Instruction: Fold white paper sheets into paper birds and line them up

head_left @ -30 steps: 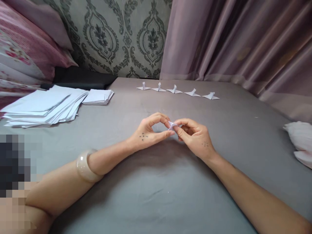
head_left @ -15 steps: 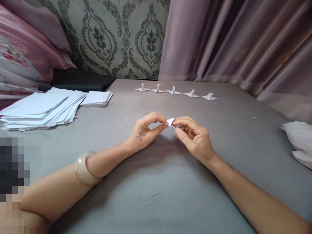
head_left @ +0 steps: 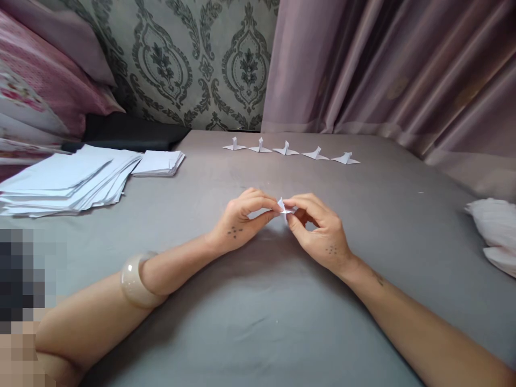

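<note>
Between my two hands is a small white folded paper crane [head_left: 283, 208], its pointed tips partly hidden by fingers. My left hand [head_left: 252, 215] pinches its left side between thumb and forefinger. On the right side, my right hand [head_left: 316, 223] grips it with thumb and fingertips, the other fingers curled behind. Both hands are just above the grey cloth surface [head_left: 258, 322]. Beyond them stands a row of several finished-looking white paper cranes [head_left: 286, 149], wings spread flat.
A loose stack of white paper sheets [head_left: 60, 174] lies at the left, beside a smaller stack of paper [head_left: 158, 163]. Black cloth [head_left: 133, 131] is behind them. A white bundled cloth [head_left: 494, 228] sits at the right edge, and purple curtains [head_left: 363, 70] hang at the back right.
The folded paper has turned between my fingers, its upper point now narrower and more upright. My right hand has shifted slightly left, closer to my left hand.
</note>
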